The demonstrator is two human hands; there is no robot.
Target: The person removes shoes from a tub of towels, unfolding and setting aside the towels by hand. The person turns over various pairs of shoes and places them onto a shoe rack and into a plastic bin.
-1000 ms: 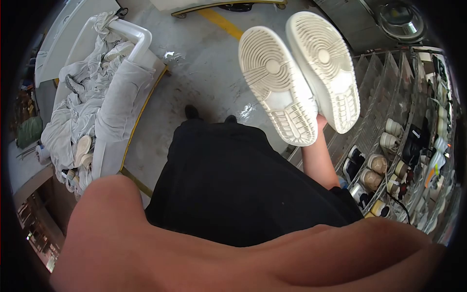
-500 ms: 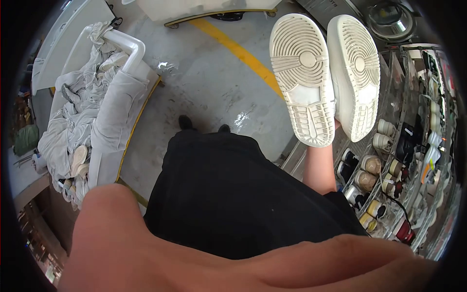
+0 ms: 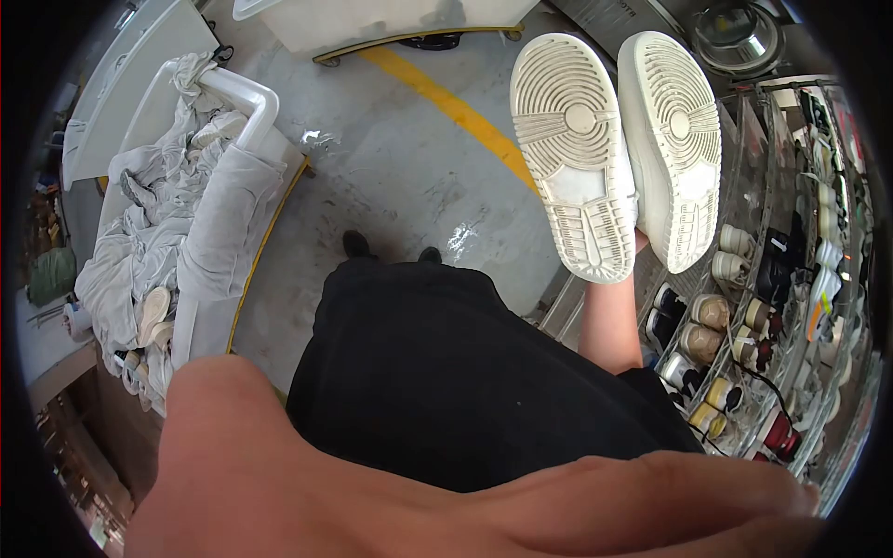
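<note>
A pair of white shoes is held up at the upper right, soles facing me. The left shoe (image 3: 579,167) and the right shoe (image 3: 677,139) sit side by side, toes up, their inner edges touching. My right hand (image 3: 641,241) is closed on them from behind near the heels; most of its fingers are hidden by the shoes. My forearm rises below them. My left hand is out of view.
A shoe rack (image 3: 735,372) with several pairs stands at the right. At the left is a white cart (image 3: 265,107) heaped with grey-white cloths (image 3: 153,223) and some shoes. Another white bin (image 3: 372,23) on wheels stands at the top, near a yellow floor line (image 3: 446,107).
From a second ago, the shoes have moved right in view and turned more upright, still in my right hand. Over the last half second they have shifted only slightly left.
</note>
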